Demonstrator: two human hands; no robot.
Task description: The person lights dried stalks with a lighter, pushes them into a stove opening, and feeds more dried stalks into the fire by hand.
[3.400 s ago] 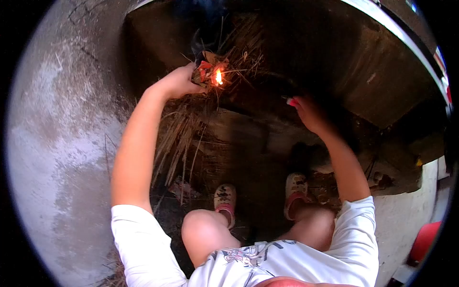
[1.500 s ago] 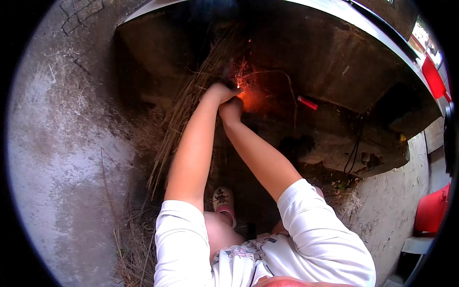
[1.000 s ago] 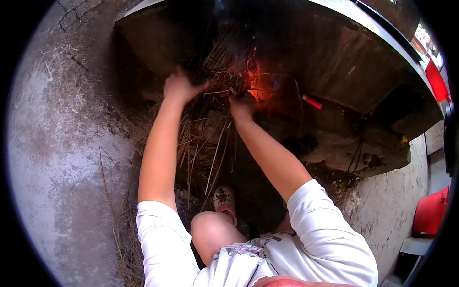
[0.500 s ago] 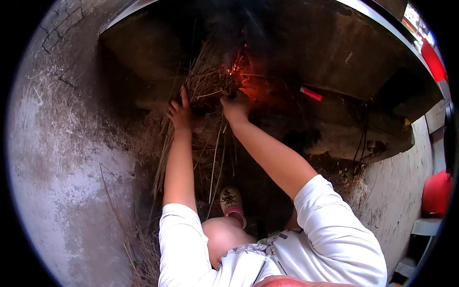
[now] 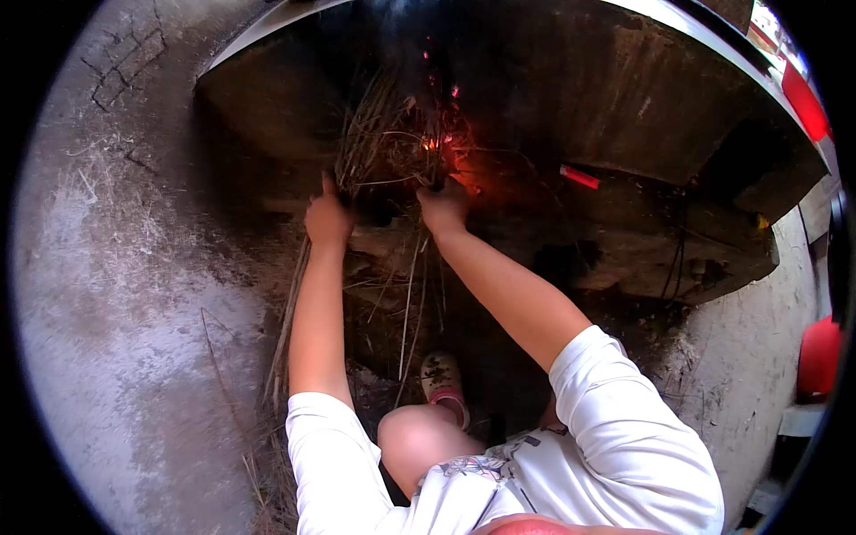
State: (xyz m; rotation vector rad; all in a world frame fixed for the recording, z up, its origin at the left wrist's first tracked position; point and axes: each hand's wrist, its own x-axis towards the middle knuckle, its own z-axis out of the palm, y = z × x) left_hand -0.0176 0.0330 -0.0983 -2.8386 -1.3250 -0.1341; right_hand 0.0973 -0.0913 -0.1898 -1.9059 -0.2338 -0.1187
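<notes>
A bundle of thin dry stalks (image 5: 367, 134) reaches up into the dark, sooty hollow of a stove. At its upper right end, a small fire (image 5: 434, 143) glows orange and red, with smoke above it. My left hand (image 5: 329, 220) is closed around stalks at the bundle's lower left, one finger pointing up; long stalks trail below it. Just under the flames, my right hand (image 5: 443, 207) is closed on the lower ends of stalks, and a few hang down beneath it. Its fingertips are in shadow.
A red stick-like object with a pale end (image 5: 580, 176) lies on the ledge right of the fire. The stove's pale rim (image 5: 664, 11) curves overhead. Loose stalks (image 5: 281, 455) lie on the floor at left. A red container (image 5: 818, 357) stands at far right. My shoe (image 5: 440, 376) is below.
My left hand has gone from spread fingers to a closed grip and sits slightly lower and further left. The flames look smaller. My right hand has barely moved.
</notes>
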